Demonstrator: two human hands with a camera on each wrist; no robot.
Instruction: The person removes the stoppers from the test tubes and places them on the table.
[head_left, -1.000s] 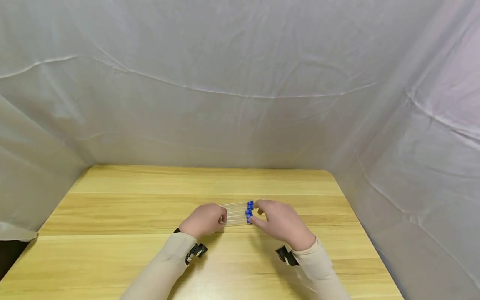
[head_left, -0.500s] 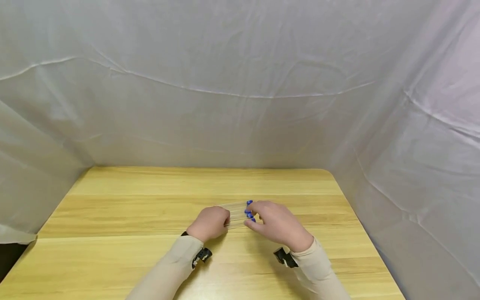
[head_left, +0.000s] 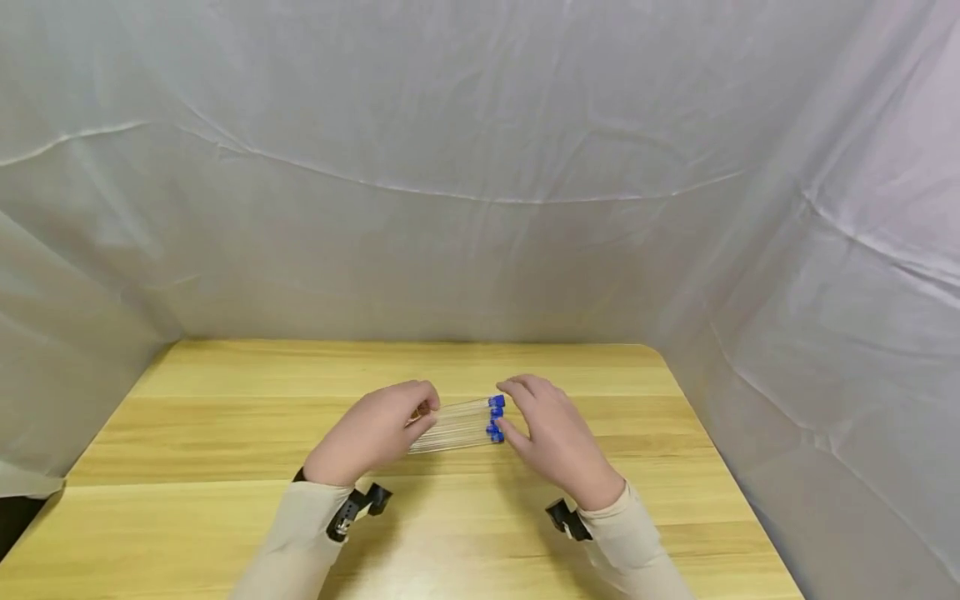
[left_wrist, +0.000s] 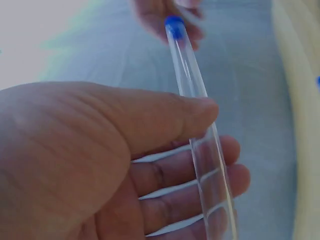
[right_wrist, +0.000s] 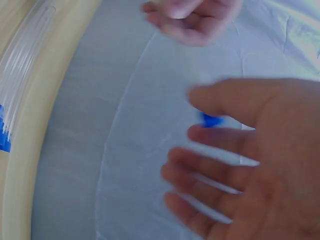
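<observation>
- The left hand [head_left: 371, 433] pinches one clear tube [left_wrist: 200, 135] between thumb and curled fingers; in the left wrist view the tube runs away from the palm and ends in a blue cap [left_wrist: 174, 25].
- The right hand [head_left: 551, 437] is spread with its fingers straight and loose, holding nothing; its fingertips sit by the blue-capped ends of the tubes.
- A small row of clear tubes [head_left: 453, 425] lies side by side on the wooden table [head_left: 225, 508], between the two hands at mid-table, with the caps [head_left: 495, 417] pointing right.
- From the head view I cannot tell the lifted tube from those lying flat.
- Beige sleeves [head_left: 296, 542] cover both forearms, each with a black strap at the wrist.
- A crinkled white sheet [head_left: 480, 167] closes in the far side and both flanks of the table.
- The right wrist view is blurred.
</observation>
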